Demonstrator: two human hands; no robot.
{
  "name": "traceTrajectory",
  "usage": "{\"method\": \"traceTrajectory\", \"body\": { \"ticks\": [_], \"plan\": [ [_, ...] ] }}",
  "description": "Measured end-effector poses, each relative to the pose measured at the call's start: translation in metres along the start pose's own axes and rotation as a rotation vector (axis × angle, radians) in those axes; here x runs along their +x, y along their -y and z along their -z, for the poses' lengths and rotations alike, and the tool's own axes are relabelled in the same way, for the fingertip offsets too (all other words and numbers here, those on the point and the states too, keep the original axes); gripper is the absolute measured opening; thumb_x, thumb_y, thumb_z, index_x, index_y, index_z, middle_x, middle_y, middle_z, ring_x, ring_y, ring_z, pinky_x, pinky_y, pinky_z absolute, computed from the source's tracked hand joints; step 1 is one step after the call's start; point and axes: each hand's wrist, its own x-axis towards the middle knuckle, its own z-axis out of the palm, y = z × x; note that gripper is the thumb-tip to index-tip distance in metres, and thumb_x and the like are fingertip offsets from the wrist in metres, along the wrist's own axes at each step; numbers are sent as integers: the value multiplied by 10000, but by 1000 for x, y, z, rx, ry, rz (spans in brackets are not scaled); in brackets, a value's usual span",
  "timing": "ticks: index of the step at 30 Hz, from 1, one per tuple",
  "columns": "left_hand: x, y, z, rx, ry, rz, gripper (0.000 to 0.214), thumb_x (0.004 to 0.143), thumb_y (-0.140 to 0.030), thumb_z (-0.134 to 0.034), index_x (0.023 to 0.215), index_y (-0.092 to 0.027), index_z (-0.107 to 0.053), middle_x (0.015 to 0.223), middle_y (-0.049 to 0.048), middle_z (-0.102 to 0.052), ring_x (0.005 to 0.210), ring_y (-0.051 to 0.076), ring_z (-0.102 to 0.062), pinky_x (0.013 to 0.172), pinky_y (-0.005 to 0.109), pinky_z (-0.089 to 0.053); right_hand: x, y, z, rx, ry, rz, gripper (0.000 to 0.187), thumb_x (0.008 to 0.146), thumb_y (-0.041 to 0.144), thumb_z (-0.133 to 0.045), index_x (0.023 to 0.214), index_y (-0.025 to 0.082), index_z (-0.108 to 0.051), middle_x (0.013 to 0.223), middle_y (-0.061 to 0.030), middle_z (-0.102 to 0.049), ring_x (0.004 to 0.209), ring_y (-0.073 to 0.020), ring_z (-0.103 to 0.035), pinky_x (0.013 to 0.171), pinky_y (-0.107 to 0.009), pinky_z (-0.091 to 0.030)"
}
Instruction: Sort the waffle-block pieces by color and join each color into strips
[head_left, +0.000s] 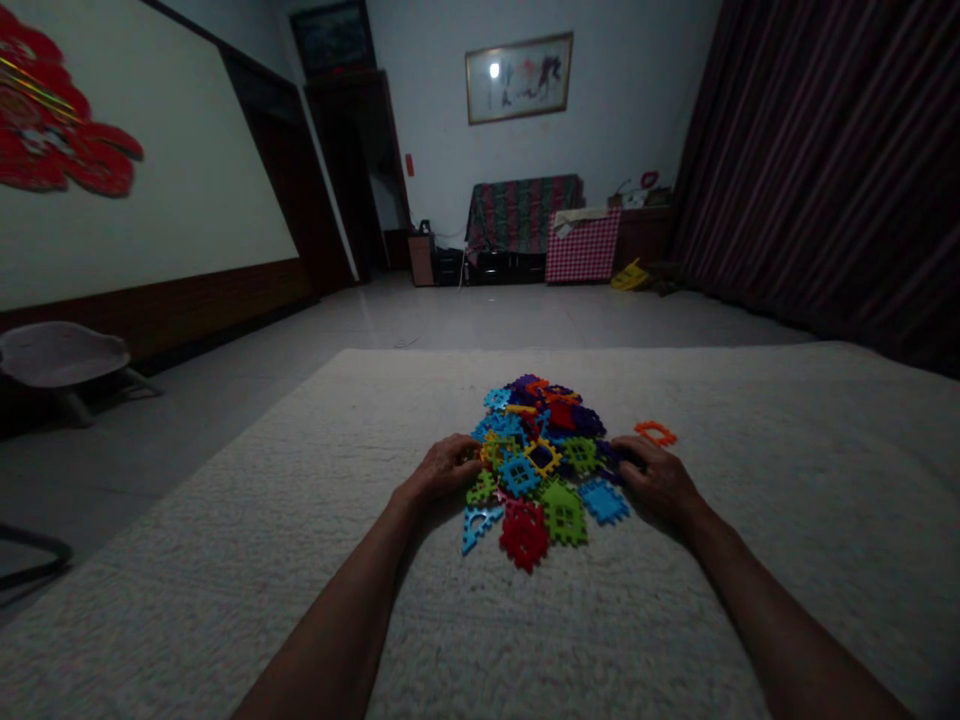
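Note:
A heap of colourful plastic interlocking building pieces (541, 457) lies on the pale mat between my two hands. My left hand (442, 468) rests against the heap's left side, fingers curved and thumb apart, beside yellow and green pieces. On the opposite side, my right hand (660, 478) touches the heap's edge near a dark purple piece (609, 458), its fingers bent and parted from the thumb. Toward me lie a red piece (525, 535), a green house-shaped piece (564, 513), a blue square piece (604, 500) and a light blue triangular piece (478, 524).
An orange piece (655, 433) sits apart, just beyond my right hand. The mat (300, 560) spreads over the tiled floor (480, 312). At left stands a low stool (64, 355); a dark curtain (817, 170) hangs at right. Cloth-covered furniture (525, 215) lines the far wall.

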Motion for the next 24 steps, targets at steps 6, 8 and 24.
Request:
{"method": "traceTrajectory", "body": {
  "ticks": [6,8,24],
  "plan": [
    [5,3,-8,48,-79,-113,245,887,-258,-491,999,-186,-696,1110,92,-674,1040,192,-620,951,322,-485,-2,0,-1,-1,6,3,277,767,238,-501,973,208,-684,1050,-86,-711,967,-241,-658,875,-378,-512],
    [5,5,-8,62,-89,-118,246,900,-260,-472,997,-188,-686,1104,95,-674,1036,191,-619,950,327,-487,-2,0,-1,-6,8,-1,274,779,234,-496,984,207,-677,1057,-86,-706,969,-236,-652,877,-373,-509],
    [3,4,-3,191,-22,-16,271,857,-330,-561,1066,-207,-682,1076,83,-665,1027,220,-590,935,354,-473,-9,2,3,41,-6,-17,285,773,242,-495,992,213,-676,1062,-85,-714,1006,-247,-658,954,-404,-501]
  ]
}}
